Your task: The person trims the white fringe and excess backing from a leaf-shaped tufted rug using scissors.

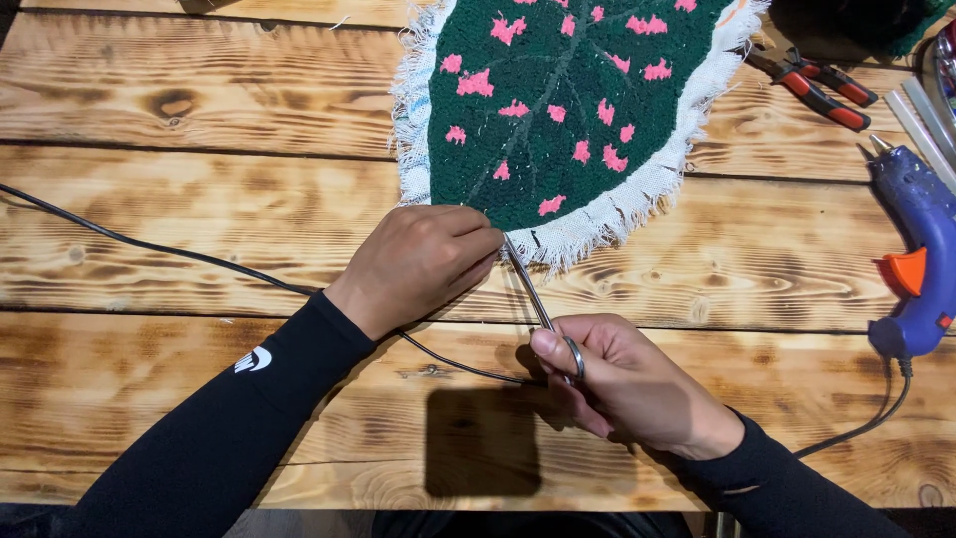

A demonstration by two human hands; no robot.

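leaf-shaped tufted rug (558,110) in dark green with pink spots laid on the wooden table (199,199), its frayed white edge pinched shut by the left hand (423,261), small metal scissors (538,304) gripped in the right hand (622,384), blades at the fringe, blue glue gun (921,259) well off to the right

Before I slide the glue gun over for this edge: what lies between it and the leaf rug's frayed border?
Head view: only bare wooden table lies between the blue glue gun and the leaf rug.
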